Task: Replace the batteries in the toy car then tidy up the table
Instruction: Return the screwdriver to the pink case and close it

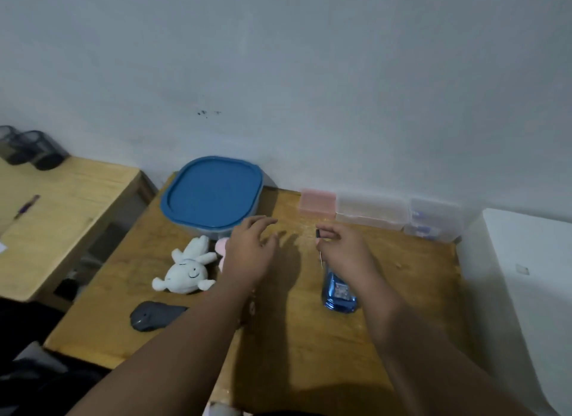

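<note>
Toy car [339,293] close beneath right fingers [328,233]

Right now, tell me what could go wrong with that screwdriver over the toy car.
The right hand only pinches the small screwdriver, so it may slip from the fingers. The left hand hovers open away from the blue toy car; unheld, the car could shift under the tip.

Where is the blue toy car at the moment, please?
Head view: the blue toy car lies on the wooden table, right of centre, partly under the right hand, right of the white plush.
</note>
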